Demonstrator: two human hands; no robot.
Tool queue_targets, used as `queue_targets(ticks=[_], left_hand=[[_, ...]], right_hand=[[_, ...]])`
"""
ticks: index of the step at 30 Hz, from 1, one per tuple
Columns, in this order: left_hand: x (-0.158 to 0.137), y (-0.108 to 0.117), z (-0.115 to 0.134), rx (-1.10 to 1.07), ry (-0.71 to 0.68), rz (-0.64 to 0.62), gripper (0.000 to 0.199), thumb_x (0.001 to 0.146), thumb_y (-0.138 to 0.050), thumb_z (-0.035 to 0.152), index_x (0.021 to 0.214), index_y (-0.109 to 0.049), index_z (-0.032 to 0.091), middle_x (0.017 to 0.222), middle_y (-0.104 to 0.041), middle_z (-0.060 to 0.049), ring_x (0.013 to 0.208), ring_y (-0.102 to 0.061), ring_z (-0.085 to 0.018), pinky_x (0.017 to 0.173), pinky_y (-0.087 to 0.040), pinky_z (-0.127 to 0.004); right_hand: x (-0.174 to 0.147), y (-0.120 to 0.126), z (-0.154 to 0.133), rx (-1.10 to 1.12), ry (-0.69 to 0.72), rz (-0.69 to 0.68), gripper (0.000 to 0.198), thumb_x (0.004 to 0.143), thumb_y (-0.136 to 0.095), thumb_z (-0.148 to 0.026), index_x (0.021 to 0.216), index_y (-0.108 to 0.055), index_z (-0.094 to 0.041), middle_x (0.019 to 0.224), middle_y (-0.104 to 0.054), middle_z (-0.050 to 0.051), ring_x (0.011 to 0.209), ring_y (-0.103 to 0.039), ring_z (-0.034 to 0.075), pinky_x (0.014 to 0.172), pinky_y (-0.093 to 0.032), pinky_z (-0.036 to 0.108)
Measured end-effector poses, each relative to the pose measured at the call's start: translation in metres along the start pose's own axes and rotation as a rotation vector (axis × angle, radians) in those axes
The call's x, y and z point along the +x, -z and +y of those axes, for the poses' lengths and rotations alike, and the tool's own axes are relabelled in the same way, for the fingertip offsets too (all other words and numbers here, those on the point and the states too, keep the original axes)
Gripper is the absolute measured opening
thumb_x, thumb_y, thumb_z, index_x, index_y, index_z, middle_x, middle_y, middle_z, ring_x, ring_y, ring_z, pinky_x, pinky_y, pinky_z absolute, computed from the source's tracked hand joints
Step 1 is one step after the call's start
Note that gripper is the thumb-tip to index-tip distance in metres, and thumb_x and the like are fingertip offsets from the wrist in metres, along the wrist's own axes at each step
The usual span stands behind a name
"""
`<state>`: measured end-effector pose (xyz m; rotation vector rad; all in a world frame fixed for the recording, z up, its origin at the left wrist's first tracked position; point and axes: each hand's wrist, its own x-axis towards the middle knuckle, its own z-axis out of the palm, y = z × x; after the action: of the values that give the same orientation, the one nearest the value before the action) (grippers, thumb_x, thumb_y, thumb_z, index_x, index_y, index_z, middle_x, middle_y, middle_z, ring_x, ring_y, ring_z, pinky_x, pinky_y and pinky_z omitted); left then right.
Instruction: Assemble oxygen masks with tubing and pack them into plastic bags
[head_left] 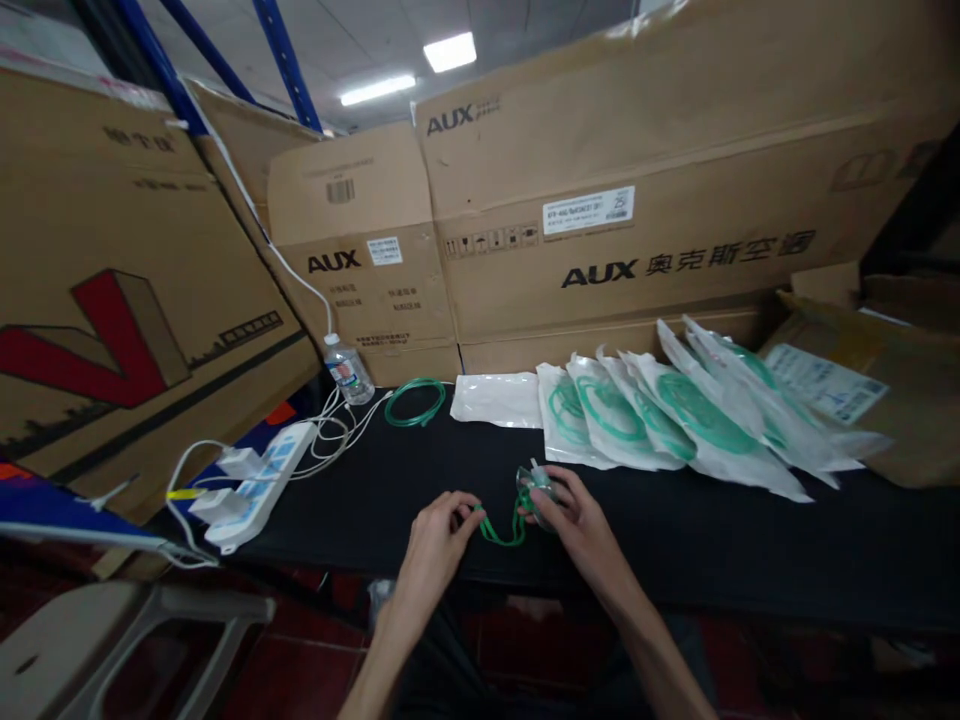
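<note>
My right hand point(566, 505) grips a clear oxygen mask point(541, 484) just over the black table, its fingers closed round the sides. From the mask a green elastic strap point(504, 541) hangs in a slack loop across to the left. The far end of that strap is pinched in the fingertips of my left hand point(442, 525). Behind my hands lie a coil of green tubing point(415, 403) and a flat white pouch point(496, 399). Farther right, several clear-and-white packs point(615, 410) with green tubing inside lean on one another in a row.
A white power strip point(274, 482) with plugs and cables sits at the left. Near it stands a plastic bottle point(349, 370). Large cardboard panels point(637, 230) wall off the back, and an opened carton point(847, 380) is at the right. A stool point(97, 640) stands lower left.
</note>
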<state>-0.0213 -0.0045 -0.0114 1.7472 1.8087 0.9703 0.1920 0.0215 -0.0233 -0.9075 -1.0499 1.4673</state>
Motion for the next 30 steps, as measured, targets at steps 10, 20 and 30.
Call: queue_targets(ticks=[10, 20, 30], left_hand=[[0.043, -0.012, -0.006, -0.285, 0.133, 0.274, 0.051, 0.082, -0.067, 0.065, 0.100, -0.066, 0.017, 0.073, -0.064, 0.001, 0.044, -0.051, -0.011, 0.040, -0.038, -0.020], [0.039, -0.016, 0.001, -0.252, 0.101, 0.562, 0.038, 0.093, -0.065, 0.050, 0.115, -0.065, 0.019, 0.082, -0.059, 0.002, 0.055, -0.052, -0.009, 0.046, -0.040, -0.017], [0.021, -0.016, 0.023, -0.047, -0.336, 0.087, 0.009, 0.087, -0.074, 0.021, 0.092, -0.081, 0.022, 0.084, -0.073, -0.005, 0.068, -0.065, -0.017, 0.064, -0.053, -0.026]], right_hand=[[0.003, -0.001, -0.003, 0.154, 0.010, 0.007, 0.046, 0.083, -0.077, -0.057, 0.105, -0.068, -0.018, 0.087, -0.073, 0.003, 0.057, -0.073, 0.017, 0.053, -0.060, 0.028], [0.007, 0.003, 0.007, 0.282, -0.135, 0.001, 0.052, 0.089, -0.071, -0.059, 0.120, -0.065, -0.019, 0.102, -0.072, 0.006, 0.076, -0.075, 0.020, 0.072, -0.065, 0.037], [0.003, 0.011, 0.010, 0.406, -0.322, -0.095, 0.077, 0.090, -0.061, -0.071, 0.147, -0.056, -0.019, 0.152, -0.058, 0.015, 0.130, -0.064, 0.033, 0.105, -0.056, 0.049]])
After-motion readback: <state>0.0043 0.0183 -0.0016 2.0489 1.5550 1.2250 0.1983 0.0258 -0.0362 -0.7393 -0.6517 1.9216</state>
